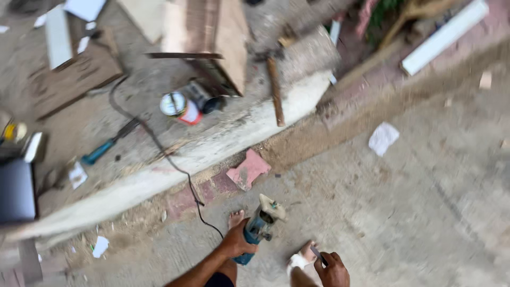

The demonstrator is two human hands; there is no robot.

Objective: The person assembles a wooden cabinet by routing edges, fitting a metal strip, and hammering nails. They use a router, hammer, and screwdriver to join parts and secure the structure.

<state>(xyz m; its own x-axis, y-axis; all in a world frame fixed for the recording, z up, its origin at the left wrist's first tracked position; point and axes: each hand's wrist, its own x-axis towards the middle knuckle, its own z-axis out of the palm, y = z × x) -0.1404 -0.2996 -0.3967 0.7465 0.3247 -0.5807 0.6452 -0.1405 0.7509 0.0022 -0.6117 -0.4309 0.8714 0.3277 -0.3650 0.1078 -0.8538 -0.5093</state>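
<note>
Power tool held over a dusty concrete floor, no cutting under way.

Nearest me, my left hand (237,242) wraps tight around a blue power tool (259,226); my right hand (333,268), beside it, pinches a small dark key (317,254). The tool's long axis runs up-right, head pointing away toward the red paver (248,169). Its black cord (159,143) trails beyond the tool to the raised ledge (212,146).

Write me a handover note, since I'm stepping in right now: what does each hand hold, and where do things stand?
Left hand: gripping the blue corded power tool, its black cable trailing up over the pale concrete ledge.
Right hand: holding a small dark flat piece, too blurred to identify.
Nearby on the ledge: a red-and-white can and a blue-handled hand tool.
Done or left: no workpiece under the tool; cannot tell.
</note>
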